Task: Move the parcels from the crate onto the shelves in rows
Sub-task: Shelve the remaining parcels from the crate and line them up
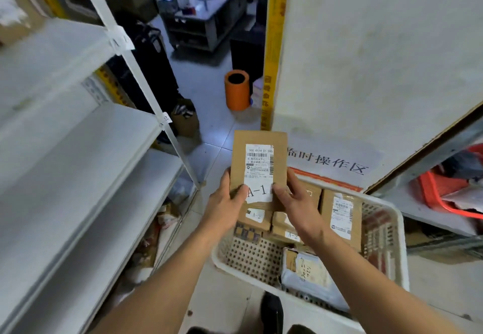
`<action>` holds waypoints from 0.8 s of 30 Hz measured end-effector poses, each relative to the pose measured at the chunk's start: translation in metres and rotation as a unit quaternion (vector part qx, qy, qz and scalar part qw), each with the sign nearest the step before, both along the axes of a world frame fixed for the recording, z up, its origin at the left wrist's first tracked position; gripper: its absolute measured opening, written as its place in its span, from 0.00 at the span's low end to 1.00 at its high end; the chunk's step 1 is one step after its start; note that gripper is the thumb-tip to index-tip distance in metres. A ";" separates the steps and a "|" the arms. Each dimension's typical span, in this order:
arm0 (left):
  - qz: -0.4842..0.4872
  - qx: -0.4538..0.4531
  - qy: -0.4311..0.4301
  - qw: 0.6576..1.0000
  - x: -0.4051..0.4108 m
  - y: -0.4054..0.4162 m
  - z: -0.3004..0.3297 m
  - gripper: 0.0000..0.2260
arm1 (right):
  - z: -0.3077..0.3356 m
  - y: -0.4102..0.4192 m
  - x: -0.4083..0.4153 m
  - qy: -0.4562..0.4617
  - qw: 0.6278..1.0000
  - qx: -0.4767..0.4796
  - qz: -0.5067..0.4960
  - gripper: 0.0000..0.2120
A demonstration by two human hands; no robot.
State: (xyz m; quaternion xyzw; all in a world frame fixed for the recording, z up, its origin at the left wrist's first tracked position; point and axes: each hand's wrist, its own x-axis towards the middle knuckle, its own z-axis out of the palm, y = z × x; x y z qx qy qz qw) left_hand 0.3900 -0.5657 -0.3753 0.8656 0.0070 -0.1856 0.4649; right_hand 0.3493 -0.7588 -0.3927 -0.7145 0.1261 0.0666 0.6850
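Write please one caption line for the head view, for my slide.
Both hands, left hand and right hand, hold a cardboard parcel labelled A-1 above the white crate, beside white shelves.

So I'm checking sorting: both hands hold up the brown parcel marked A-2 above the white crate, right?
Not quite. In the head view the left hand and right hand hold up a brown parcel marked A-1, not A-2, above the white crate.

Brown parcel (258,150), white perforated crate (392,242)
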 end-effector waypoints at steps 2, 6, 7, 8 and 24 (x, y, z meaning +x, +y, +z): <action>0.010 0.003 -0.021 1.000 -0.002 0.027 0.023 0.23 | 0.025 0.025 0.002 -0.027 1.000 0.003 0.004 0.26; 0.055 -0.011 -0.086 0.995 -0.010 0.085 0.066 0.24 | 0.071 0.081 0.005 -0.101 0.994 -0.011 0.046 0.24; 0.062 -0.011 -0.101 0.993 -0.013 0.101 0.075 0.24 | 0.083 0.097 0.005 -0.119 0.991 -0.012 0.056 0.24; 0.071 -0.015 -0.116 0.991 -0.016 0.117 0.088 0.24 | 0.096 0.113 0.007 -0.136 0.989 -0.013 0.064 0.24; 0.257 -0.079 -0.330 0.905 -0.084 0.399 0.211 0.22 | 0.218 0.393 0.039 -0.262 0.935 0.001 0.240 0.27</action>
